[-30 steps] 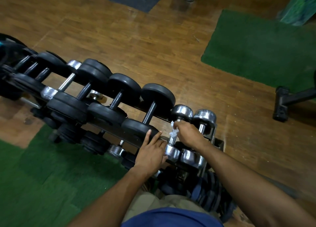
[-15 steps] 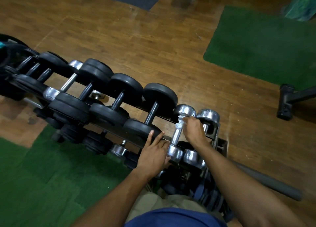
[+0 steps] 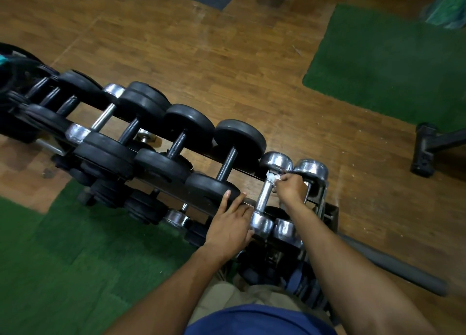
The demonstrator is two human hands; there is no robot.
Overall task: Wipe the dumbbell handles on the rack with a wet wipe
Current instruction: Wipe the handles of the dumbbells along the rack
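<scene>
A dark dumbbell rack (image 3: 201,199) runs from far left to lower right, holding several black rubber dumbbells (image 3: 227,158) and two chrome dumbbells at its right end. My right hand (image 3: 290,187) pinches a crumpled white wet wipe (image 3: 272,177) against the far end of the chrome dumbbell's handle (image 3: 263,196), just below its far head (image 3: 276,161). My left hand (image 3: 230,223) lies flat with fingers spread on the rack's front rail, touching the near chrome head (image 3: 261,225). The second chrome dumbbell (image 3: 311,169) sits right of my right hand.
Wooden floor lies beyond the rack. Green mats cover the lower left (image 3: 63,259) and upper right (image 3: 390,69). A grey bar (image 3: 393,266) lies on the floor at right, and a black equipment foot (image 3: 426,150) stands at the far right. Lower rack tiers hold more weights.
My right hand has slid the wipe up the chrome handle from its near part to the far end by the head. My left hand has stayed on the rail.
</scene>
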